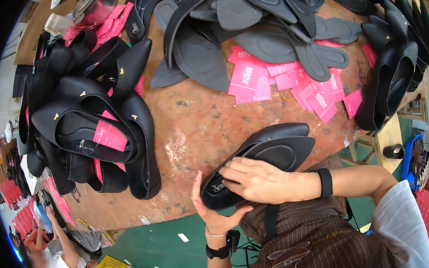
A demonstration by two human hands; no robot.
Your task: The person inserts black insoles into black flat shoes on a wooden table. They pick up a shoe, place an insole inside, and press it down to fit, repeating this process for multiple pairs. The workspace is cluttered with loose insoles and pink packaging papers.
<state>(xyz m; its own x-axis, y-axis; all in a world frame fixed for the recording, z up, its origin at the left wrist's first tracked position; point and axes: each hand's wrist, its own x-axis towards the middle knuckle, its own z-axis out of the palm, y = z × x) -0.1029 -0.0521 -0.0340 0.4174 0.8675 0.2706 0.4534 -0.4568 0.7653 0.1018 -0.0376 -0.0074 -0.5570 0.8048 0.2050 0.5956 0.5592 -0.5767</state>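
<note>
A black pointed flat shoe (256, 137) lies at the table's near edge with its toe to the right. Over it is a black insole (284, 154) with pale lettering at the heel. Its pointed front shows beside the shoe's upper; how far it sits inside cannot be told. My left hand (216, 217) is cupped round the heel end, thumb on the near side and fingers on the far side. From the right, my right hand (255, 180) presses its bent, close-set fingers on the insole near the heel, and its fingertips are partly hidden.
Finished black shoes (89, 125) with pink cards are heaped at left. Loose grey insoles (199, 58) pile up at the back, beside scattered pink cards (256, 81). More black shoes (387, 78) stand at right. Beyond the table at lower left is another person (63, 257).
</note>
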